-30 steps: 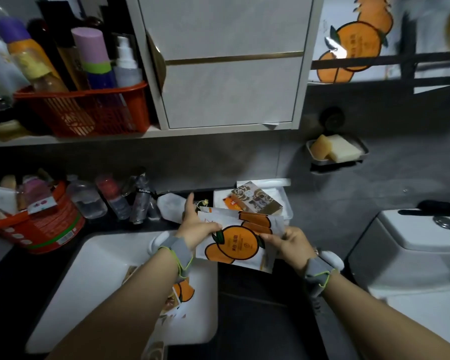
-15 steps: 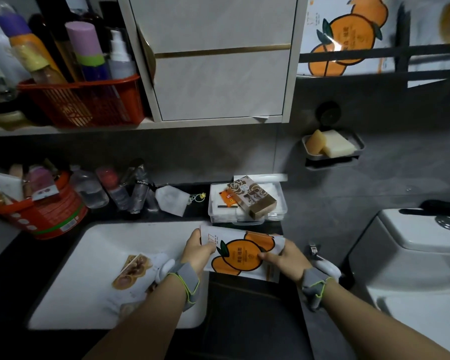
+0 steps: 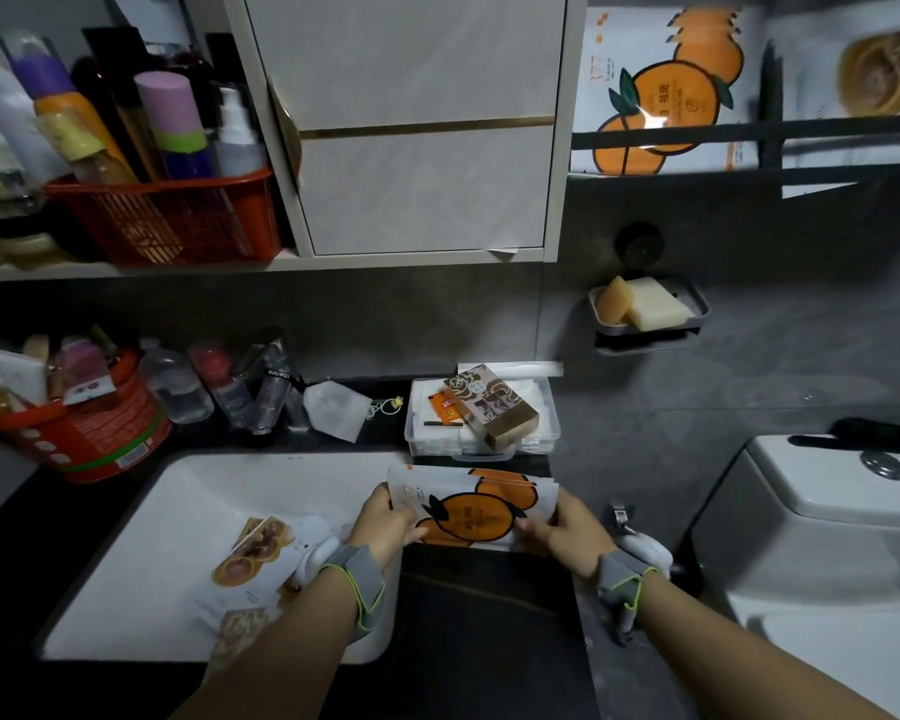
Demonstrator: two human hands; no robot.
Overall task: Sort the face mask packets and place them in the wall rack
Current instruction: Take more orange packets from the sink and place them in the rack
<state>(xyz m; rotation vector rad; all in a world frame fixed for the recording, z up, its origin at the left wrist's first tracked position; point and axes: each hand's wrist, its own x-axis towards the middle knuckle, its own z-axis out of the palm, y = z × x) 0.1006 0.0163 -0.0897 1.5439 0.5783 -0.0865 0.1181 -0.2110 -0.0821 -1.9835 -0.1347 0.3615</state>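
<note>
A stack of white face mask packets printed with oranges (image 3: 476, 506) is held flat above the counter's right end. My left hand (image 3: 385, 524) grips its left edge and my right hand (image 3: 567, 532) grips its right edge. Brown-printed mask packets (image 3: 253, 556) lie in the white sink (image 3: 178, 491). The black wall rack (image 3: 749, 129) at the top right holds orange-printed packets (image 3: 661, 96) and, further right, a brown-printed packet (image 3: 884, 75).
A clear box (image 3: 484, 433) with a brown carton sits behind my hands. A red tub (image 3: 89, 433) and bottles stand at the left. A soap dish (image 3: 648, 314) hangs on the wall. A toilet tank (image 3: 827, 511) is at the right, a red basket (image 3: 172, 215) on the shelf.
The orange packets have been squared into a neat stack and lowered a little toward me. The camera tilted down, and the brown packets in the sink came into view.
</note>
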